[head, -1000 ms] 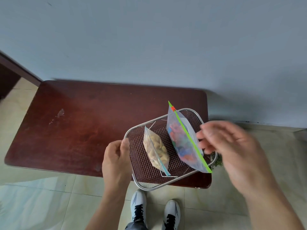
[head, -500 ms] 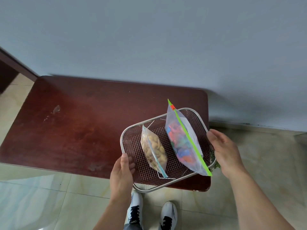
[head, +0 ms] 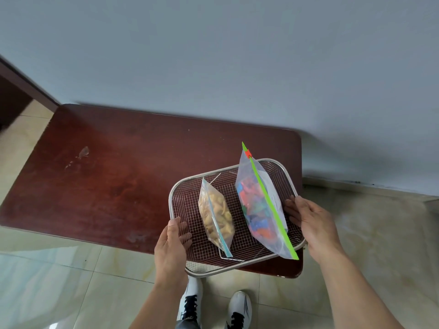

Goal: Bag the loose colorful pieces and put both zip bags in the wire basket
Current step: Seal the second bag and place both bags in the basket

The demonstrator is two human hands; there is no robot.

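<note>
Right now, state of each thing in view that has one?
Wire basket: on the table corner, front edge overhanging, gripped at both sides.
Big zip bag: in basket, standing on edge, holds colorful pieces.
Small zip bag: in basket, standing, holds tan pieces.
Left hand: on basket's left rim.
Right hand: on basket's right rim.

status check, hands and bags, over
Left hand and right hand grip basket rims. Both bags inside: tan, colorful. Nothing in the way.
</note>
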